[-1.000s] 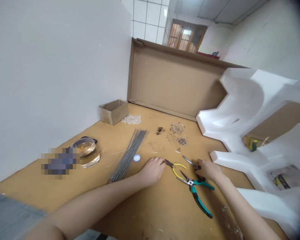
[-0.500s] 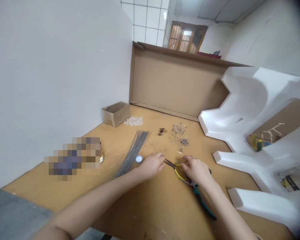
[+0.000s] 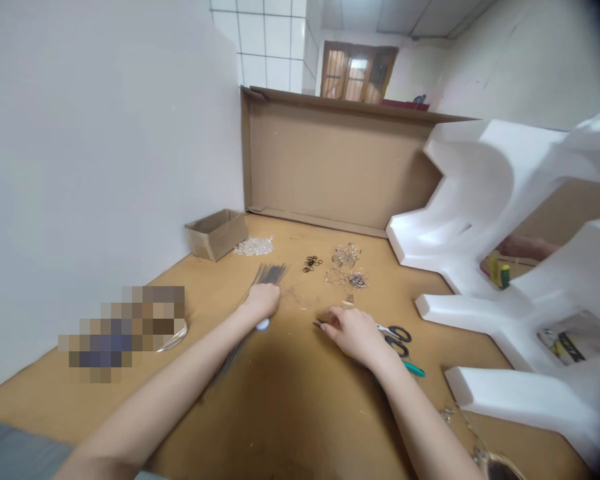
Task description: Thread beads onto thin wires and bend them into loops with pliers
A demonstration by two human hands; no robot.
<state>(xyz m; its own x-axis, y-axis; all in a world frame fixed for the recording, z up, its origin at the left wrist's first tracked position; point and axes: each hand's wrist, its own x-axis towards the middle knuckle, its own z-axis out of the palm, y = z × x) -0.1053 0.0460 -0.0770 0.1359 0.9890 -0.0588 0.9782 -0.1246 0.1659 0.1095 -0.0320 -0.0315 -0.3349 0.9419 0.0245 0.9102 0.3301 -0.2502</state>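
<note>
At four o'clock from the right hand [image 3: 354, 335], a teal handle [image 3: 414, 369]; at three, dark-handled scissors [image 3: 391, 331]. At nine, just past its curled fingers, dark pliers tips [image 3: 318, 323], clamped or merely covered: impossible to tell. At ten, under the left hand [image 3: 263, 300], grey wires [image 3: 271, 273], grip hidden. Beyond, at eleven, black rings [image 3: 311, 263].

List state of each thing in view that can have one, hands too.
left hand: curled over wire bundle; grip unclear
wire bundle: lying on table, partly covered
right hand: bent, dark tips beside it
scissors: partly hidden; open or shut unclear
green handle: mostly hidden
small box: open-topped
black rings: loose cluster
clear pieces: loose heap
cardboard tray: standing on edge
</note>
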